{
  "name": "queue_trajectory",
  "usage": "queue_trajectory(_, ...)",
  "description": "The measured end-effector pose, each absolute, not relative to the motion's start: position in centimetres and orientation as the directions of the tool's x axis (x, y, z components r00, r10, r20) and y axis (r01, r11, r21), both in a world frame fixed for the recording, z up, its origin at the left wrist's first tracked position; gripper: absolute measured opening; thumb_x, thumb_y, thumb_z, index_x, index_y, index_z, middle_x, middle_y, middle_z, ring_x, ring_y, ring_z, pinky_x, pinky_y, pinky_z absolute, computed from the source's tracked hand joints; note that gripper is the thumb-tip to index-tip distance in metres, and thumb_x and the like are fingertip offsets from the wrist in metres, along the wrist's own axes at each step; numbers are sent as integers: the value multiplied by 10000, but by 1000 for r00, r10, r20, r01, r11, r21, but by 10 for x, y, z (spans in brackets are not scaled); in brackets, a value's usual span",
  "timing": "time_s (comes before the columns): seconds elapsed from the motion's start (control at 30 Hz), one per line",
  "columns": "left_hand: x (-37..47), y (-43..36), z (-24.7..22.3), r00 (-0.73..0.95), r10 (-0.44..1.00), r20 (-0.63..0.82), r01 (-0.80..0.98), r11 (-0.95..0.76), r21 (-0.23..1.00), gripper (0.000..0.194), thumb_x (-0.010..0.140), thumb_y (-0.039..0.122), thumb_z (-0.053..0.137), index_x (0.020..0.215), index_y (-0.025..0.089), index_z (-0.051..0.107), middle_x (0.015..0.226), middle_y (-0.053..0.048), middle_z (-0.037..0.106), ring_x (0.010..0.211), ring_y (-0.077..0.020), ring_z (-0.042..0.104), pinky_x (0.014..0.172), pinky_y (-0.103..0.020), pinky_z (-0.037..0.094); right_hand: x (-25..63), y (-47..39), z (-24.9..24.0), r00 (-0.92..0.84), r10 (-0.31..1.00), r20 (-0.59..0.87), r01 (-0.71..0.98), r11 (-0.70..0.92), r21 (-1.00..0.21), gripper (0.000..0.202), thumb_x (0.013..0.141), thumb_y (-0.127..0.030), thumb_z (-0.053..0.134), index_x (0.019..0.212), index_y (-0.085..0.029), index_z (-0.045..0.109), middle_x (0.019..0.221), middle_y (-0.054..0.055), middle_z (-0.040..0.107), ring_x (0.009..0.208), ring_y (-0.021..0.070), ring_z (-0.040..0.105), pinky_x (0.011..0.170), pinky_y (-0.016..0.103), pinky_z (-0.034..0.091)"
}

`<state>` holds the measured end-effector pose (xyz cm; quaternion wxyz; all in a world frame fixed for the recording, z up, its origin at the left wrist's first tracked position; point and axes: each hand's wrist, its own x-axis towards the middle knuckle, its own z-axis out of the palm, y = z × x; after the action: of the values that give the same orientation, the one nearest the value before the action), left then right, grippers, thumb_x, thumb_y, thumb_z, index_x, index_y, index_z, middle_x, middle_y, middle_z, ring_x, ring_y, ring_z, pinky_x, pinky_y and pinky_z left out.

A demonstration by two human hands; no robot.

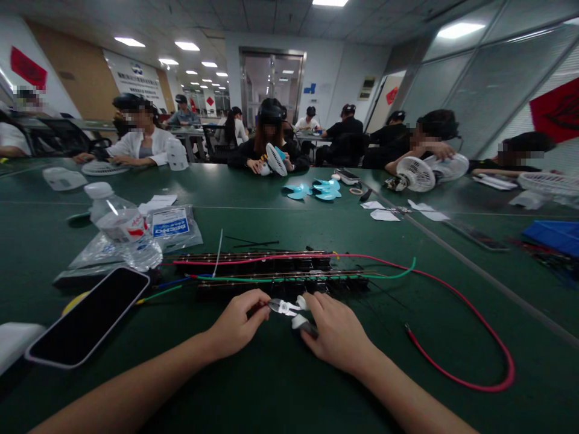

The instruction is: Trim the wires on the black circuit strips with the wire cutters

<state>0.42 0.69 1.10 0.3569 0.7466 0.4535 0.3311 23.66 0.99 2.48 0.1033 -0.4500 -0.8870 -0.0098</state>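
Note:
My right hand (pixel 337 328) is wrapped round the pale handles of a pair of side cutters (pixel 284 308), whose metal jaws point left. At the jaw tips, the thumb and fingers of my left hand (pixel 239 319) are pinched together. What they hold, if anything, is too small to make out. Just beyond both hands lie two long black strips (pixel 312 286) with rows of metal contacts. A green wire (pixel 253 279) runs along the nearer strip and a red wire (pixel 289 257) along the farther one. A white cable tie (pixel 219 253) sticks up at the left.
To the left lie a phone (pixel 90 319) and a plastic bottle (pixel 124 226) beside a labelled plastic bag (pixel 174 226). The thick red wire loops across the right side. Blue fan blades (pixel 326 189) lie farther back. Several people sit across the table with white fans (pixel 416 173).

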Motion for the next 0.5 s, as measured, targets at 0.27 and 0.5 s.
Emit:
queue_trajectory(0.27, 5, 6, 9, 368, 910, 193, 465, -360, 809, 112, 866, 142, 474, 827, 161, 578, 758, -2, 552, 685, -135, 507, 639, -262, 396, 238, 8, 23, -569, 797, 204, 805, 590, -59, 360, 757, -258, 572, 1099, -159, 516, 924, 74, 596, 810, 204, 549, 690, 318, 415)
queue_trajectory(0.5, 4, 6, 8, 367, 905, 213, 498, -385, 777, 107, 852, 128, 481, 824, 170, 575, 775, -7, 540, 697, -140, 503, 631, -260, 393, 237, 7, 26, -563, 814, 143, 815, 575, -66, 336, 765, -248, 569, 1086, -164, 517, 941, 73, 599, 822, 206, 552, 698, 314, 414)
